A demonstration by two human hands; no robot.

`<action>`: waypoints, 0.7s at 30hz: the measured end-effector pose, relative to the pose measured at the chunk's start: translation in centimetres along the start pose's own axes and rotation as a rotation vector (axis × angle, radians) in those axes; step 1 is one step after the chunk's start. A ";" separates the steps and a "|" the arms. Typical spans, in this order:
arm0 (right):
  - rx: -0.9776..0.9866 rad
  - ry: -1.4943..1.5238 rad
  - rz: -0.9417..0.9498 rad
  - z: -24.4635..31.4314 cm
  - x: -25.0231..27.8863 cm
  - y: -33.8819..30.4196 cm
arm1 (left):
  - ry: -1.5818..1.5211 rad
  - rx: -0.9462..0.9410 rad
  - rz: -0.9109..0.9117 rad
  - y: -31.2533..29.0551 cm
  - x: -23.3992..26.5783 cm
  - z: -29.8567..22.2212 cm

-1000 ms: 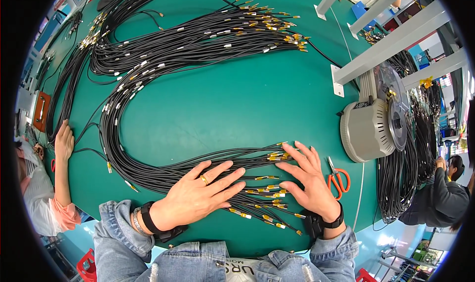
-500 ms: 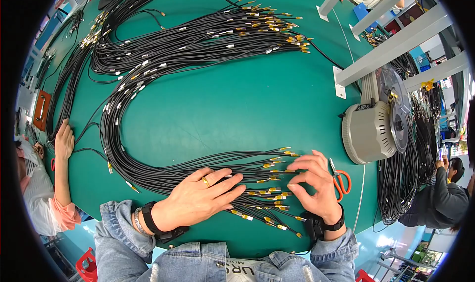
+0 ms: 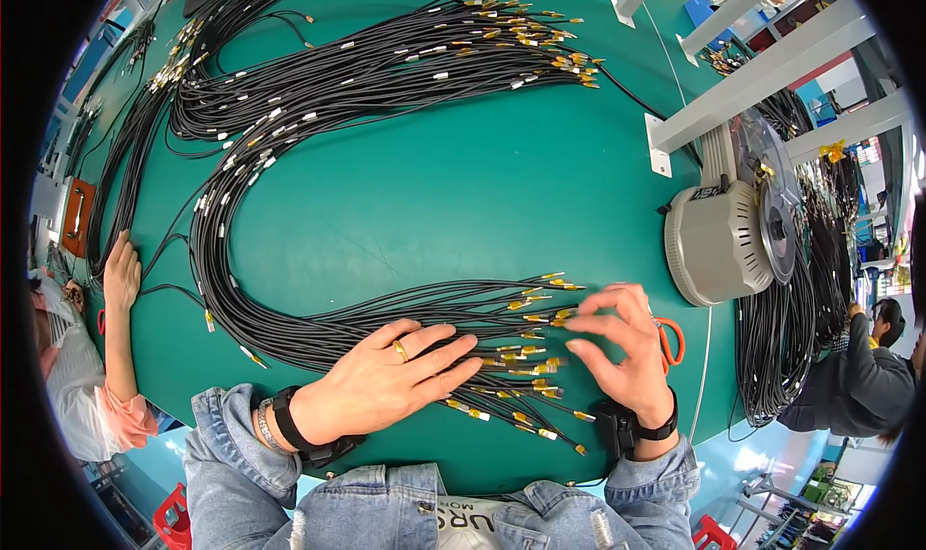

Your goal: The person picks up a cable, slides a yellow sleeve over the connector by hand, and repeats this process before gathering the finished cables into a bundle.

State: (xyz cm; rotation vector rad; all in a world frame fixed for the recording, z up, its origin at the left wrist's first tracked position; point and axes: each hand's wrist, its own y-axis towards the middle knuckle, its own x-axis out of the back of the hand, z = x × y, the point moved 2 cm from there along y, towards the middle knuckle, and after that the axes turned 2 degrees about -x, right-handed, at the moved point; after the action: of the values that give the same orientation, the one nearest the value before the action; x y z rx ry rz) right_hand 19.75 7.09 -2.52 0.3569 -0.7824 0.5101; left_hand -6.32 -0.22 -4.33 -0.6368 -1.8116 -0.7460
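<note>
A thick bundle of black cables (image 3: 289, 321) curves across the green table, its ends tipped with yellow and metal connectors (image 3: 526, 354). My left hand (image 3: 391, 386) lies flat over the bundle just behind the ends, fingers stretched out. At the tips of the cables is my right hand (image 3: 622, 343), its fingers bent and its thumb apart from them. The fingertips come close to one connector (image 3: 562, 316); whether they touch it I cannot tell. Orange-handled scissors (image 3: 672, 343) lie right beside this hand, partly hidden by it.
Another cable bundle (image 3: 386, 73) stretches across the far side. A grey-beige round machine with a clear disc (image 3: 719, 246) stands at the right beside white metal posts (image 3: 762, 82). At the left, a co-worker's hand (image 3: 122, 275) rests by more cables. Another person (image 3: 854, 376) works at far right.
My right hand has shifted slightly, and now covers more of the scissors. Several cable ends near its fingers have spread a little upward. My left hand stays on the bundle.
</note>
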 end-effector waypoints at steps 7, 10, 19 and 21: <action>0.131 0.001 0.131 1.1 -1.4 0.0 | 0.026 -0.031 -0.002 -0.4 0.0 -1.0; 0.090 -0.058 0.064 0.8 -1.6 0.0 | 0.030 -0.012 -0.012 -0.6 0.0 -1.5; 0.101 -0.057 0.008 0.3 -2.4 -0.1 | 0.032 -0.020 -0.012 -1.1 -0.3 -2.0; 0.065 -0.044 -0.012 0.3 -2.5 -0.1 | -0.038 0.006 -0.043 -1.1 -0.4 -1.7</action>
State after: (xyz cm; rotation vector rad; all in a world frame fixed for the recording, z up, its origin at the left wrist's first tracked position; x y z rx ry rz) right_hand 18.13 6.12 -4.13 0.4335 -0.8071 0.5186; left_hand -5.94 -2.30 -4.46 -0.6133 -1.8672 -0.7611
